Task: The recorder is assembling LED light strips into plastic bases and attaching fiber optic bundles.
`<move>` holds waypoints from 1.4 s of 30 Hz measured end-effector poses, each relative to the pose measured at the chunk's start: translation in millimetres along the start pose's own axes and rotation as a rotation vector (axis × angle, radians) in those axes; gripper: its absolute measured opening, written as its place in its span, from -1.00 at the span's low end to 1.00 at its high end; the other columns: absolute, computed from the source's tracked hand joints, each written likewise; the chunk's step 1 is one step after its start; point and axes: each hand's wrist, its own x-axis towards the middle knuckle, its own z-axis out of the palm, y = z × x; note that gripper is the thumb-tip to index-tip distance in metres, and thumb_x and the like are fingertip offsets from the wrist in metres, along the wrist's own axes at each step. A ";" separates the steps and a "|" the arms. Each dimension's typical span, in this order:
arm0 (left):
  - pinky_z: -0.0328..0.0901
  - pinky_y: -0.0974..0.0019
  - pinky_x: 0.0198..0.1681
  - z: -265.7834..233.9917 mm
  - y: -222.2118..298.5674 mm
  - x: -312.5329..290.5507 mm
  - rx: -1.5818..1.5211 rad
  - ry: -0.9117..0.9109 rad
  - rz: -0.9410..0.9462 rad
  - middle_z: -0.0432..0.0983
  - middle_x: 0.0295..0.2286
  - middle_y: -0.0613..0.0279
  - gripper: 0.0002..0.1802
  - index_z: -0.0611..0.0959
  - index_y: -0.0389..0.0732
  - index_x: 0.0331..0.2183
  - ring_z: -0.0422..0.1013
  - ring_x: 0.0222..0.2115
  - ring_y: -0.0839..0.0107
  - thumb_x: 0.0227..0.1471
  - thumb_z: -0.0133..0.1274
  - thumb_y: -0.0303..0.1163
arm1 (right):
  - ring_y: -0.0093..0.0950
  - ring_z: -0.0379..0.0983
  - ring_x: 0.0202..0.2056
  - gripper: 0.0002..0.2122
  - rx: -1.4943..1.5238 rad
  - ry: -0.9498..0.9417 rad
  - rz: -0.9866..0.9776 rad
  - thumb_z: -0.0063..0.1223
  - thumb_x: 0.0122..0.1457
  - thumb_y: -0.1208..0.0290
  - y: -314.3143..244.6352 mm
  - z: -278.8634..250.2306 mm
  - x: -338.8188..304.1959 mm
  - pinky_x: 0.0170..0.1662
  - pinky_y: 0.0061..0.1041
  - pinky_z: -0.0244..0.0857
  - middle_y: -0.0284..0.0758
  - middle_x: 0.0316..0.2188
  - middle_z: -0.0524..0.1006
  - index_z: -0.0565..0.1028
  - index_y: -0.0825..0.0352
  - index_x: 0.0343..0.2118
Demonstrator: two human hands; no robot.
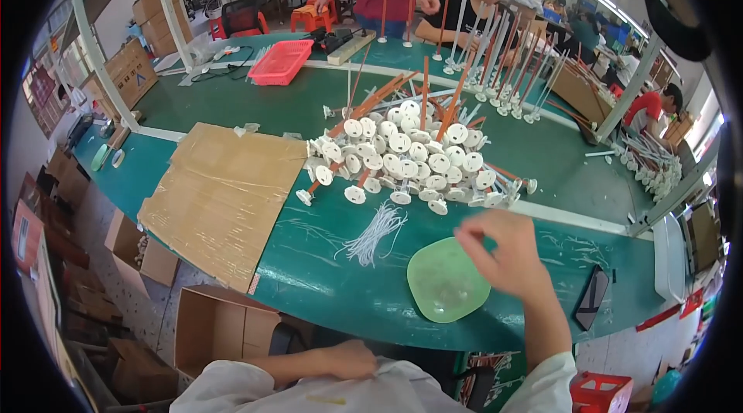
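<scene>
My right hand (507, 252) is raised over the right rim of a shallow light-green dish (447, 281). Its fingers are bent in toward the thumb, and anything small between them is too hard to make out. My left hand (352, 359) rests low against my body, below the table edge, curled closed with nothing seen in it. Left of the dish lies a loose bundle of thin white cords (375, 235). Beyond both is a big heap of rods with round white end caps (402, 154), some rods orange-brown and some pale, most caps turned toward me.
A flat cardboard sheet (224, 196) covers the table on the left. A dark phone-like object (592, 298) lies at right. Farther back are a pink-red basket (281, 62) and several upright capped rods (495, 65). Co-workers sit and stand across the table. An open carton (220, 328) stands below.
</scene>
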 end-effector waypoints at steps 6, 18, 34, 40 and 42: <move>0.42 -0.02 -0.39 23.2 -18.8 -2.5 0.115 0.038 0.120 0.57 -0.52 -0.01 -0.79 0.64 -0.25 -0.54 0.54 -0.44 0.00 -0.11 0.00 -0.34 | -0.21 0.50 -0.32 -0.92 -0.454 0.138 -0.100 0.10 0.01 0.55 72.4 43.5 124.4 -0.23 -0.24 0.39 -0.26 -0.41 0.56 0.56 0.30 -0.40; 0.38 0.00 -0.19 -31.2 31.5 -79.0 -0.293 0.126 -0.005 0.55 -0.27 0.08 -0.70 0.55 -0.12 -0.11 0.49 -0.22 0.01 0.14 -0.10 -0.28 | -0.18 0.51 -0.22 -0.84 -0.770 -0.167 -0.009 0.10 -0.05 0.64 71.8 31.7 152.1 -0.21 -0.22 0.40 -0.23 -0.32 0.56 0.53 0.29 -0.37; 0.24 0.18 0.14 -118.7 80.3 -8.8 -1.695 0.461 0.448 0.36 0.06 0.01 -0.29 0.14 -0.49 0.22 0.36 0.06 0.29 0.23 -0.01 -0.27 | -0.29 0.59 -0.37 -0.75 0.242 0.453 -0.138 0.27 -0.17 0.70 -83.6 79.2 -122.9 -0.33 -0.44 0.42 -0.24 -0.36 0.63 0.62 0.37 -0.35; 0.23 0.20 0.15 -113.0 60.9 -10.8 -1.617 0.511 0.503 0.36 0.07 -0.04 -0.27 0.11 -0.52 0.23 0.35 0.07 0.27 0.12 0.04 -0.51 | -0.33 0.60 -0.38 -0.75 0.188 0.566 -0.168 0.33 -0.26 0.62 -74.4 99.2 -127.3 -0.48 -0.51 0.34 -0.26 -0.41 0.62 0.61 0.40 -0.41; 0.22 0.21 0.16 -109.8 58.3 -14.1 -1.662 0.497 0.505 0.35 0.07 -0.05 -0.26 0.12 -0.53 0.22 0.34 0.09 0.28 0.10 0.05 -0.53 | -0.34 0.60 -0.39 -0.75 0.186 0.583 -0.191 0.34 -0.28 0.62 -73.8 101.1 -125.1 -0.51 -0.52 0.33 -0.25 -0.42 0.62 0.61 0.40 -0.41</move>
